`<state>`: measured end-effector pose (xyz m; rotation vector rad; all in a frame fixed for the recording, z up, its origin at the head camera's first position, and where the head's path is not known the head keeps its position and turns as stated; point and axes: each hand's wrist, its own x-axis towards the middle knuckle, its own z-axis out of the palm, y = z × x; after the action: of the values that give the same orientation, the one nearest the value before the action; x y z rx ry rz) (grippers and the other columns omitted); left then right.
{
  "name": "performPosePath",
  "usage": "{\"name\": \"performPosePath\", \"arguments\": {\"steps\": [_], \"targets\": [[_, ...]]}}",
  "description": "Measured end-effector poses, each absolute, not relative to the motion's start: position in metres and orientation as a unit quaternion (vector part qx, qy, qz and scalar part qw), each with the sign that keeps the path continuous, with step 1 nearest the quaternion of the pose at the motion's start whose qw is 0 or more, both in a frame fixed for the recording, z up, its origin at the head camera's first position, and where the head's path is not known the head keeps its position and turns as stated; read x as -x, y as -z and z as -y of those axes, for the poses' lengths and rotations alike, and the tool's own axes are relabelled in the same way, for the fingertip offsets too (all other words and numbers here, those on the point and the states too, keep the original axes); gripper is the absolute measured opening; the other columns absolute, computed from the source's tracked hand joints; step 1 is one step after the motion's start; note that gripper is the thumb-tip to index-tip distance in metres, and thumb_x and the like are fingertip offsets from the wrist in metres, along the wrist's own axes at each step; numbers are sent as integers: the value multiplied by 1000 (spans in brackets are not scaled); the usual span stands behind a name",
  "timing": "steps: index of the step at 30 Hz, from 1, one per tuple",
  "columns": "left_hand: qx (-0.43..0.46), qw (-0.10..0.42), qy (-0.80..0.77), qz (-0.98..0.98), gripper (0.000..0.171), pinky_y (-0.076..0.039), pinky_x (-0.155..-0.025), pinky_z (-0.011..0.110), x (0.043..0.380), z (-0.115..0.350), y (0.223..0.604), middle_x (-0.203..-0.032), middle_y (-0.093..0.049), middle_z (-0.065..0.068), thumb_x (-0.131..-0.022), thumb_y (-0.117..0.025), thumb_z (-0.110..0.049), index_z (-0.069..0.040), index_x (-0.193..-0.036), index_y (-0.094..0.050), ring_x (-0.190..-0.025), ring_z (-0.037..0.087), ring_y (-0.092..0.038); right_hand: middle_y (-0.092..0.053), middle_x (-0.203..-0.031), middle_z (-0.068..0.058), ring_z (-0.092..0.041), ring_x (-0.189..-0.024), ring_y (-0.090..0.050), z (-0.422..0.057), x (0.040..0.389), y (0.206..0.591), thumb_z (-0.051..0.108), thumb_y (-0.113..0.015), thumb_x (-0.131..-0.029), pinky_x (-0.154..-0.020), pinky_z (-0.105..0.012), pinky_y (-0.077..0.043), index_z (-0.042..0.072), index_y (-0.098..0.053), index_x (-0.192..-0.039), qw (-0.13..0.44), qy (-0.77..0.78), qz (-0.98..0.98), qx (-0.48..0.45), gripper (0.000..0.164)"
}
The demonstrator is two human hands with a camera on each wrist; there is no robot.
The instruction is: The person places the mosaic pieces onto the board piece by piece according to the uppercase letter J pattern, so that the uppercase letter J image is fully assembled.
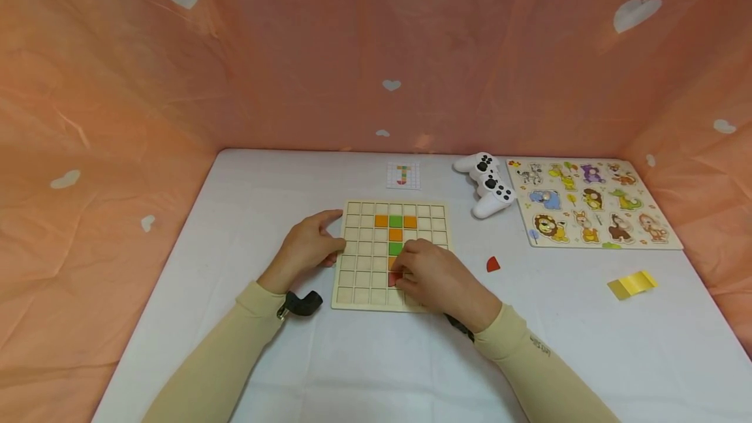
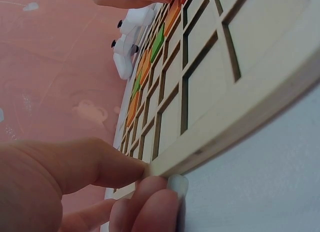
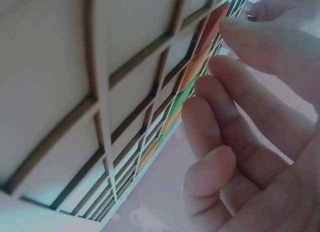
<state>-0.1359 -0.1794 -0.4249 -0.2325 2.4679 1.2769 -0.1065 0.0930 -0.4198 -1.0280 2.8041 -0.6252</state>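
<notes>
A pale wooden grid board (image 1: 361, 263) lies on the white table, with orange and green square tiles (image 1: 396, 221) in a T-like pattern. A red tile (image 1: 392, 279) lies at the lower end of the tile column. My right hand (image 1: 437, 273) is over the board, its fingertips at this red tile; in the right wrist view the thumb tip is against the red tile (image 3: 212, 28), other fingers loosely bent. At the board's left edge, my left hand (image 1: 308, 240) grips the rim, thumb (image 2: 117, 167) on top and fingers at the side.
Beyond the board lies a small pattern card (image 1: 403, 175). A white game controller (image 1: 486, 185) and an animal puzzle board (image 1: 593, 204) are at back right. Right of the board lie a loose red quarter-round piece (image 1: 493, 264) and a yellow strip (image 1: 632, 285).
</notes>
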Motion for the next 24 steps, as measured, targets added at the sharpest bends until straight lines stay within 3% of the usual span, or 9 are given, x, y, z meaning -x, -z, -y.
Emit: {"name": "performPosePath", "arguments": {"steps": [19,24], "targets": [[77,175,-454,-870,74,-61,-64,28,136,181,425,-77,-72,6,-92,-73,-15,-18,-162,-49,-61,16,-68,-66,-92,7,-13,-94,-65,-94,107,418,20,-83,-93,-80,-31,-59,19,-82,-93,35,198,-916,346,1],[79,176,-454,-870,74,-61,-64,28,137,180,426,-78,-72,7,-93,-73,-15,-19,-162,-49,-62,16,-68,-68,-95,7,-14,-94,-64,-100,107,416,19,-81,-93,-81,-33,-59,18,-85,-98,38,196,-921,335,7]]}}
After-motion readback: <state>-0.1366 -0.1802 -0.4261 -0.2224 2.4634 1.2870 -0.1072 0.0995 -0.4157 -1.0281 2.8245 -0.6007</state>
